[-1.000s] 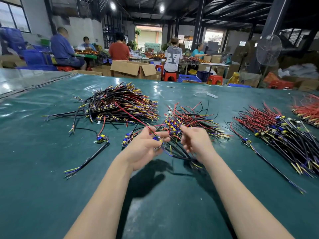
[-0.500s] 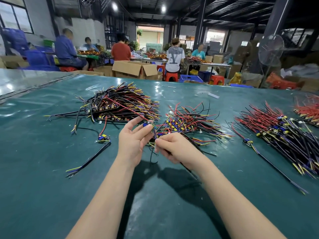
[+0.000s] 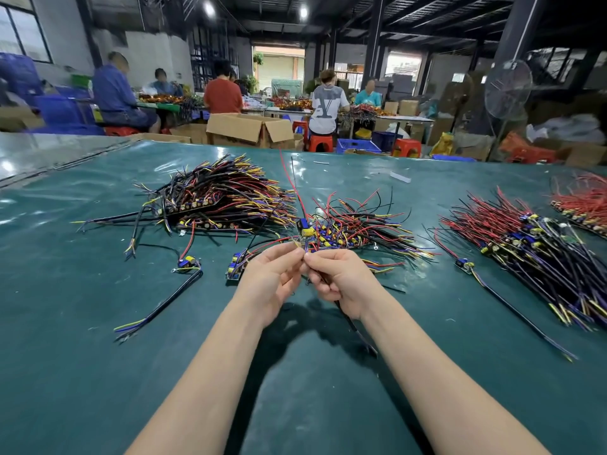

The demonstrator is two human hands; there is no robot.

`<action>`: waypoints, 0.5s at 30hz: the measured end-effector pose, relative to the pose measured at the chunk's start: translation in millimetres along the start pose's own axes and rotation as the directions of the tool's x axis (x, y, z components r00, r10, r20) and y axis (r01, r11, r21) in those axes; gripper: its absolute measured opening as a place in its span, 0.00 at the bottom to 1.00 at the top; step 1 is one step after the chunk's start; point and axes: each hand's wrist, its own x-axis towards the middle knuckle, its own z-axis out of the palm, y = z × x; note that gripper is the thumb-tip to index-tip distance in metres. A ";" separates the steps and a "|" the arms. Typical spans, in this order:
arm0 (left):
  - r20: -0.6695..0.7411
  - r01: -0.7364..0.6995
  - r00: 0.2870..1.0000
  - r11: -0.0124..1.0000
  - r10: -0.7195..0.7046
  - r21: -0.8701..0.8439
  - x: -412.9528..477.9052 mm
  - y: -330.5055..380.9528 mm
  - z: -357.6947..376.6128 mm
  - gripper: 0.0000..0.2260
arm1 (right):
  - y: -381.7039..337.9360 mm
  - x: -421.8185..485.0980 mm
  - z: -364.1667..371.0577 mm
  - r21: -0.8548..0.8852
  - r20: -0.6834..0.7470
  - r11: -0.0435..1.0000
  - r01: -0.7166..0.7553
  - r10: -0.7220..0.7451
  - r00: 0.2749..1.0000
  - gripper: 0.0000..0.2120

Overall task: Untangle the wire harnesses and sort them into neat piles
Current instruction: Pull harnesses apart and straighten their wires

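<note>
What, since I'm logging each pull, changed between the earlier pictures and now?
The left hand and right hand came together and now pinch one harness, raised over the middle pile, its red wire standing up. The left pile, right pile and stray harness stayed put.

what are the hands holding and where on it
One wire harness: left hand pinches its thin wires; right hand grips its black cable.
</note>
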 end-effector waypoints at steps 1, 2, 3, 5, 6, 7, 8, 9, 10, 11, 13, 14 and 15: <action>-0.001 -0.028 1.000 1.000 0.028 0.006 -0.4 -0.2 0.7 0.07 | 0.7 1.0 1.0 0.017 0.003 1.000 -0.003 0.003 1.000 0.14; 0.000 -0.059 0.998 0.998 0.059 0.019 -1.2 0.3 0.9 0.08 | 0.8 1.4 1.1 0.038 0.021 0.999 -0.012 0.012 1.000 0.13; 0.008 -0.091 0.996 0.995 0.091 0.044 -1.3 0.9 0.2 0.08 | 0.5 1.4 0.6 0.058 0.051 0.998 -0.028 0.025 0.998 0.13; 0.055 -0.130 0.991 0.987 0.125 0.094 -1.8 2.9 -1.8 0.09 | -0.9 0.2 -2.7 0.056 0.112 0.997 -0.060 0.054 0.992 0.14; 0.084 -0.128 0.989 0.987 0.120 0.100 -2.5 4.6 -2.9 0.09 | -1.5 -0.8 -4.6 0.035 0.136 0.997 -0.070 0.064 0.989 0.14; 0.105 -0.121 0.988 0.988 0.110 0.095 -2.8 6.4 -4.3 0.09 | -2.2 -1.8 -5.9 0.007 0.158 0.997 -0.072 0.070 0.985 0.14; 0.114 -0.116 0.988 0.989 0.105 0.087 -2.6 8.0 -6.0 0.10 | -2.9 -2.6 -6.7 -0.025 0.180 0.997 -0.071 0.074 0.981 0.14; 0.116 -0.118 0.987 0.989 0.108 0.084 -2.0 9.7 -8.1 0.11 | -3.8 -3.2 -6.8 -0.054 0.204 0.996 -0.067 0.077 0.976 0.14; 0.124 -0.125 0.986 0.988 0.114 0.086 -1.5 11.0 -10.0 0.13 | -4.7 -3.8 -6.8 -0.076 0.227 0.995 -0.065 0.081 0.971 0.14; 0.142 -0.133 0.982 0.988 0.120 0.084 -1.1 11.9 -12.3 0.16 | -5.9 -4.5 -6.9 -0.092 0.247 0.994 -0.064 0.085 0.965 0.14; 0.207 -0.126 0.972 0.989 0.108 0.077 -0.7 14.7 -16.9 0.22 | -8.9 -6.2 -8.4 -0.123 0.283 0.990 -0.066 0.099 0.954 0.14; 0.241 -0.114 0.966 0.990 0.090 0.085 -1.6 16.7 -18.6 0.24 | -10.3 -7.0 -9.4 -0.145 0.295 0.987 -0.067 0.108 0.949 0.14; 0.267 -0.109 0.961 0.988 0.076 0.110 -2.0 18.5 -20.1 0.25 | -11.0 -7.8 -10.0 -0.171 0.298 0.983 -0.066 0.115 0.947 0.14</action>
